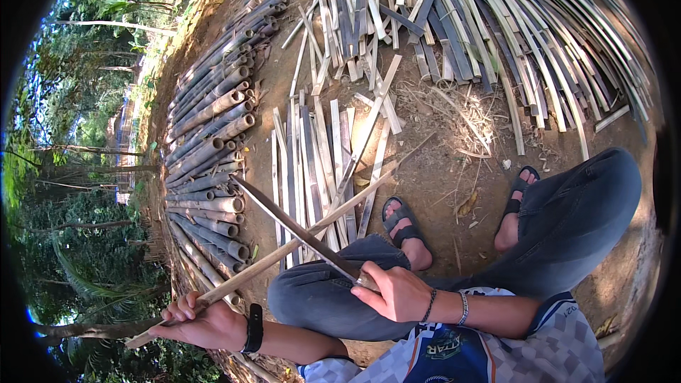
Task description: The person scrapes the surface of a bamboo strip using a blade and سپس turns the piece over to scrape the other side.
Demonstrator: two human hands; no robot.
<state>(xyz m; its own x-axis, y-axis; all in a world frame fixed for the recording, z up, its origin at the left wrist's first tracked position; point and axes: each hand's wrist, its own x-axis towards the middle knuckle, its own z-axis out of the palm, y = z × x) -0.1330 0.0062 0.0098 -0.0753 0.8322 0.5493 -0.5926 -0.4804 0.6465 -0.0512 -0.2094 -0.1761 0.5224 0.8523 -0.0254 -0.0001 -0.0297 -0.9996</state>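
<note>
My left hand [213, 326] is closed around the near end of a long bamboo strip [248, 268], which slants up and away to the right over my bent knee. In my right hand [401, 294] is the handle of a long knife [280, 217], its blade pointing up and left. The blade crosses over the strip near my knee; whether it touches the strip I cannot tell. Most of the handle is hidden by my fingers. Beyond the knee, a bundle of split bamboo slats [316, 149] lies on the ground.
Cut bamboo poles [220, 106] are stacked at the left. More slats [362, 7] lie at the far middle, and long bamboo strips [539, 35] fan out at the far right. Shavings [472, 124] litter the dirt beyond my sandalled feet [408, 230]. Trees [92, 191] stand farther left.
</note>
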